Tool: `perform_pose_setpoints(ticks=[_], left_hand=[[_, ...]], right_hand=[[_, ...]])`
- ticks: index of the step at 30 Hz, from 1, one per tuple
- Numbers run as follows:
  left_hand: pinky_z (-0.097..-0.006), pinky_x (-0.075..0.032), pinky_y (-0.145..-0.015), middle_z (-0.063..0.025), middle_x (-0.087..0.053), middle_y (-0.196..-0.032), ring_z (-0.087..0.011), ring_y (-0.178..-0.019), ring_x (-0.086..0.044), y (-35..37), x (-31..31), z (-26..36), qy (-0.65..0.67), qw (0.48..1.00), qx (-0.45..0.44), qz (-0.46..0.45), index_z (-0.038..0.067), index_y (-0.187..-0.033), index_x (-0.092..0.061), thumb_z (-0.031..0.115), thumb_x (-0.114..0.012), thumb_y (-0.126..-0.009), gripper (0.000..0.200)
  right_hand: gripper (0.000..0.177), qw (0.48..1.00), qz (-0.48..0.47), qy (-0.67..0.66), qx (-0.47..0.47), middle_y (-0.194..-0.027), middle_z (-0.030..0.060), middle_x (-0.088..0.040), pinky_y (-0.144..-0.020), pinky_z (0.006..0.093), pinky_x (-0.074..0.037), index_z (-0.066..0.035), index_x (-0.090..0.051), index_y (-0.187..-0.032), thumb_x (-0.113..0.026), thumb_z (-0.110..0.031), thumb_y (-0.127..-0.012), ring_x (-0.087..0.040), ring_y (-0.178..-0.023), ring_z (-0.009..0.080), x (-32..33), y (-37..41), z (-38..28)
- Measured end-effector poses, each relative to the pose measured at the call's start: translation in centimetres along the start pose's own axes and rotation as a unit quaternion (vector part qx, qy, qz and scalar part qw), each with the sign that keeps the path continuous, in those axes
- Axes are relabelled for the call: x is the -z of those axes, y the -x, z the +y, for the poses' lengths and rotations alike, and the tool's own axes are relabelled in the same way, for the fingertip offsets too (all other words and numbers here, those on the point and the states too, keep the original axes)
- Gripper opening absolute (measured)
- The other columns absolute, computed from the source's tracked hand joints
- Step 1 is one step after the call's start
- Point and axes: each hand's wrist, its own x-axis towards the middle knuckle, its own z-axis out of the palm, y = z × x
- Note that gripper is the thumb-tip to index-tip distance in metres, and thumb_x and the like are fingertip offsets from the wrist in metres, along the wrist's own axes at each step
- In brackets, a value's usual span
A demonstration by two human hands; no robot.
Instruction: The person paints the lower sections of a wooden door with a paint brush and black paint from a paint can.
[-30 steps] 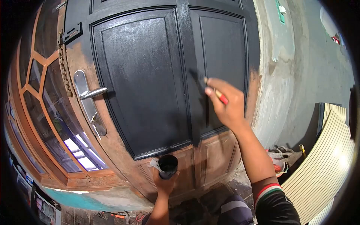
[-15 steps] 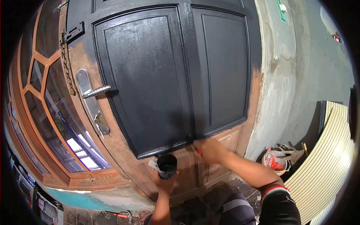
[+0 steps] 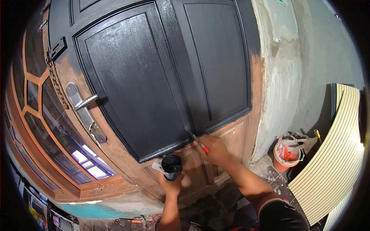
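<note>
My left hand (image 3: 170, 185) is wrapped round a dark cup of black paint (image 3: 172, 175), held upright in front of the lower door. A whitish flap sticks out at the cup's left side. My right hand (image 3: 214, 149) grips a paintbrush (image 3: 206, 149) with a red handle end. The brush tip points up and left at the central upright of the wooden door (image 3: 131, 84), by the bottom corner of the left panel; the bristles are blurred. Black paint covers the panels and upper frame, while brown wood shows along the bottom and side edges.
A metal door handle (image 3: 86, 102) and a chain (image 3: 56, 85) are on the left, beside a glazed wooden window (image 3: 65, 127). At the right stand an orange bucket (image 3: 280, 163) with a red item inside and a ribbed cream panel (image 3: 331, 161). Tools (image 3: 133, 221) lie on the floor.
The view has shifted, so the door sits further left and tilted. My right hand has moved slightly, and the brush now shows against the central upright. The cup stays in my left hand.
</note>
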Motion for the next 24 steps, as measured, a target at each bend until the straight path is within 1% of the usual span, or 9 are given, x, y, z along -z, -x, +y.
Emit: perform_pose_setpoints(ticks=[3, 5, 6, 9, 12, 15, 18, 21, 24], left_hand=[[-0.0363, -0.054, -0.098, -0.0067, -0.072, -0.121, -0.0212, -0.109, -0.068, 0.4, 0.0, -0.2, 0.036, 0.999, 0.041, -0.004, 0.004, -0.133, -0.066, 0.003, -0.094, -0.074, 0.065], [-0.0369, -0.053, -0.100, -0.0082, -0.070, -0.122, -0.0215, -0.110, -0.066, 0.7, -0.2, 0.4, 0.056, 0.995, 0.076, -0.007, 0.002, -0.132, -0.064, 0.002, -0.094, -0.071, 0.068], [-0.0365, -0.053, -0.099, -0.0081, -0.069, -0.122, -0.0210, -0.110, -0.066, 0.9, -0.3, 0.7, 0.057, 0.995, 0.084, -0.011, 0.002, -0.132, -0.064, 0.003, -0.094, -0.072, 0.067], [-0.0355, -0.053, -0.098, -0.0076, -0.070, -0.121, -0.0198, -0.109, -0.067, 1.0, -0.2, 1.2, 0.058, 0.994, 0.091, -0.008, 0.002, -0.131, -0.065, 0.007, -0.094, -0.076, 0.063], [-0.0353, -0.053, -0.097, -0.0076, -0.072, -0.119, -0.0193, -0.107, -0.068, 1.3, 0.3, 0.2, 0.058, 0.995, 0.085, 0.020, 0.001, -0.128, -0.066, 0.013, -0.095, -0.079, 0.058], [-0.0356, -0.053, -0.097, -0.0085, -0.071, -0.119, -0.0196, -0.106, -0.068, 1.3, 1.0, -0.2, 0.039, 0.994, 0.094, 0.040, 0.000, -0.126, -0.066, 0.015, -0.096, -0.080, 0.057], [-0.0360, -0.053, -0.097, -0.0093, -0.071, -0.119, -0.0199, -0.106, -0.067, 1.7, 1.5, 0.7, 0.029, 0.993, 0.100, 0.049, 0.000, -0.126, -0.066, 0.016, -0.096, -0.080, 0.058], [-0.0361, -0.053, -0.097, -0.0099, -0.071, -0.119, -0.0206, -0.106, -0.067, 1.4, 1.6, -0.2, 0.029, 0.994, 0.083, 0.064, -0.001, -0.127, -0.065, 0.018, -0.097, -0.080, 0.060], [-0.0361, -0.053, -0.098, -0.0102, -0.069, -0.121, -0.0212, -0.108, -0.066, 1.7, 2.0, -0.5, 0.007, 0.993, 0.093, 0.066, -0.002, -0.131, -0.063, 0.018, -0.097, -0.080, 0.064]], right_hand=[[0.018, 0.996, 0.056, -0.038, -0.056, -0.091, 0.0198, -0.075, -0.074, 0.0480, -0.060, -0.001, -0.075, -0.105, -0.073, -0.018, -0.101, -0.075, -0.084, 0.0399, -0.1, 2.5, -0.1], [0.018, 0.988, 0.140, -0.042, -0.041, -0.091, 0.0192, -0.075, -0.073, 0.0472, -0.060, -0.001, -0.074, -0.105, -0.074, -0.018, -0.100, -0.075, -0.083, 0.0396, -0.6, 2.2, 0.3], [0.018, 0.982, 0.180, -0.044, -0.034, -0.091, 0.0190, -0.075, -0.072, 0.0468, -0.060, -0.001, -0.074, -0.105, -0.075, -0.018, -0.099, -0.075, -0.083, 0.0395, -0.9, 2.2, 0.4], [0.013, 0.994, 0.041, -0.049, -0.087, -0.090, 0.0192, -0.076, -0.069, 0.0429, -0.058, -0.001, -0.075, -0.106, -0.078, -0.010, -0.097, -0.075, -0.077, 0.0375, -1.7, 3.5, -0.8], [0.014, 0.978, 0.161, -0.112, -0.065, -0.092, 0.0188, -0.077, -0.071, 0.0414, -0.059, -0.002, -0.076, -0.107, -0.080, -0.008, -0.095, -0.076, -0.078, 0.0362, -3.1, 3.4, -1.9], [0.020, 0.959, 0.262, -0.103, -0.016, -0.097, 0.0181, -0.078, -0.072, 0.0422, -0.061, -0.001, -0.075, -0.111, -0.080, -0.005, -0.092, -0.078, -0.085, 0.0360, -2.5, 0.9, -2.2], [0.020, 0.978, 0.176, -0.102, -0.033, -0.100, 0.0190, -0.079, -0.073, 0.0408, -0.061, 0.000, -0.075, -0.111, -0.081, -0.004, -0.092, -0.078, -0.087, 0.0346, -3.2, 0.7, -0.5], [0.018, 0.979, 0.132, -0.131, -0.082, -0.101, 0.0176, -0.079, -0.076, 0.0395, -0.061, -0.001, -0.077, -0.110, -0.081, -0.005, -0.093, -0.079, -0.090, 0.0335, -1.7, 1.9, -0.9], [0.016, 0.955, 0.254, -0.129, -0.079, -0.099, 0.0176, -0.079, -0.075, 0.0384, -0.060, -0.002, -0.077, -0.108, -0.081, -0.005, -0.093, -0.079, -0.088, 0.0345, -0.9, 0.5, -1.5]])
